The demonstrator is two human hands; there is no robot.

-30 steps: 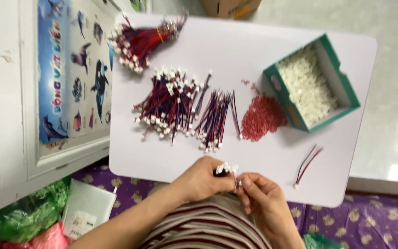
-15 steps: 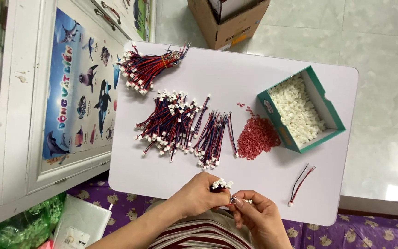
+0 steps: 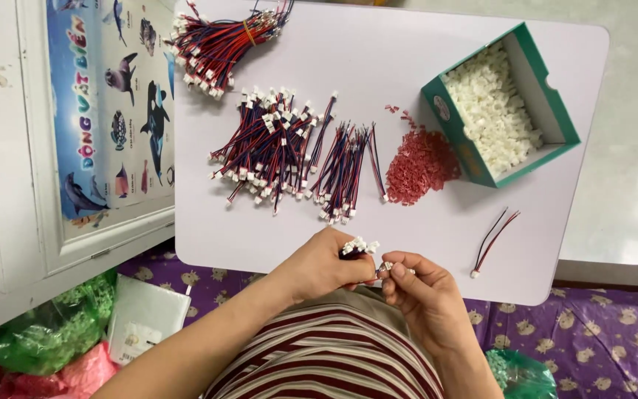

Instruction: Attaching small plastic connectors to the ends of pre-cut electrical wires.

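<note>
My left hand (image 3: 323,262) is closed around a small bunch of red and black wires with white plugs (image 3: 359,247) sticking out above the fingers. My right hand (image 3: 419,288) pinches a small white connector (image 3: 385,267) right beside the left hand's fingertips, at the near edge of the white table (image 3: 407,44). Both hands touch each other over my striped shirt.
On the table lie a loose pile of wired plugs (image 3: 271,148), a smaller row of wires (image 3: 345,170), a banded bundle (image 3: 219,41), a heap of small red pieces (image 3: 421,164), a green box of white connectors (image 3: 500,111) and one separate wire pair (image 3: 492,240). A white cabinet with a sea-animal poster (image 3: 112,111) stands at left.
The view has moved closer over the table. My hands stay together at the near edge, with the right fingers still working at the plug end of the bunch.
</note>
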